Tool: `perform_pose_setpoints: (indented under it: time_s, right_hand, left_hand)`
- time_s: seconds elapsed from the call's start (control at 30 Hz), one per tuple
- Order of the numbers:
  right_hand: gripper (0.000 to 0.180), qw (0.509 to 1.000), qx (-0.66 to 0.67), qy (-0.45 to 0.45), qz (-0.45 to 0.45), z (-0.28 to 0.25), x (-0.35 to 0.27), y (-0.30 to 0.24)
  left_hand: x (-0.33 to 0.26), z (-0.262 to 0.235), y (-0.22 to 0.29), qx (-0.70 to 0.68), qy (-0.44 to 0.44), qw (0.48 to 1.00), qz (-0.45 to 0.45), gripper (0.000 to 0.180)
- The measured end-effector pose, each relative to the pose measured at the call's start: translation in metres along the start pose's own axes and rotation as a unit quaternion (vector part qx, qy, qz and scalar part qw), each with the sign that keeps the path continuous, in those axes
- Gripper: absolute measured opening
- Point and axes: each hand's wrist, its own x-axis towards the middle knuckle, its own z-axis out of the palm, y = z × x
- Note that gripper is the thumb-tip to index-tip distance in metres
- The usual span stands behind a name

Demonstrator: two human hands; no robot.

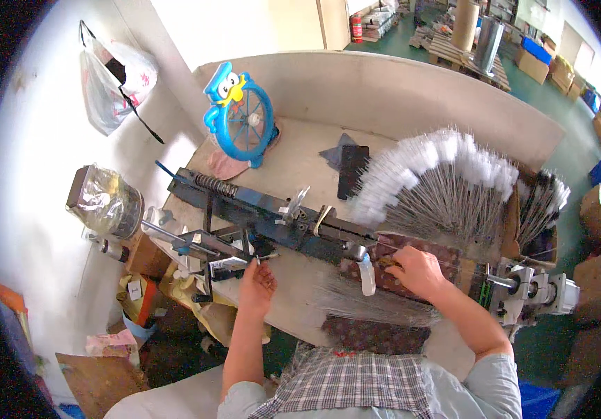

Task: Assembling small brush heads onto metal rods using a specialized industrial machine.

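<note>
My left hand [258,288] has its fingers curled, tips against the lower side of a black metal bench fixture [286,227]; what they pinch is too small to tell. Over a dark red patterned cloth [447,269], my right hand [418,271] is closed, fingertips together beside the fixture's right end. Whatever lies in its grip is hidden. A white strip [367,276] hangs from that end. Thin wires [377,302] lie loose on the table below the right hand. Farther back fans a large pile of white-bristled wire brushes [447,174].
A motor with a chuck [541,290] sits at the table's right edge. More brushes stand in a cardboard box [541,209]. Behind the fixture are a black phone-like slab [353,171] and a blue duck-shaped fan [245,119]. A plastic-wrapped container [105,202] is at left.
</note>
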Motion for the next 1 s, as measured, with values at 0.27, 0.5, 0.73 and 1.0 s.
perform_pose_setpoints:
  time_s: [0.27, 0.5, 0.73, 1.0]
  right_hand:
    - [0.013, 0.997, 0.034, 0.016, -0.071, -0.015, -0.035, -0.005]
    - [0.019, 0.969, 0.074, 0.203, -0.116, -0.07, -0.033, -0.005]
    - [0.017, 0.964, 0.203, 0.168, -0.035, -0.072, -0.045, 0.018]
    - [0.017, 0.957, 0.232, 0.173, -0.005, -0.077, -0.056, 0.029]
  left_hand:
    - [0.009, 0.003, -0.011, -0.094, 0.035, 0.994, 0.051, 0.013]
    - [-0.089, 0.119, -0.079, 0.146, -0.157, 0.975, 0.062, 0.016]
    - [-0.079, 0.198, -0.129, 0.161, -0.272, 0.947, 0.061, 0.018]
    - [-0.08, 0.202, -0.139, 0.206, -0.286, 0.931, 0.097, 0.017]
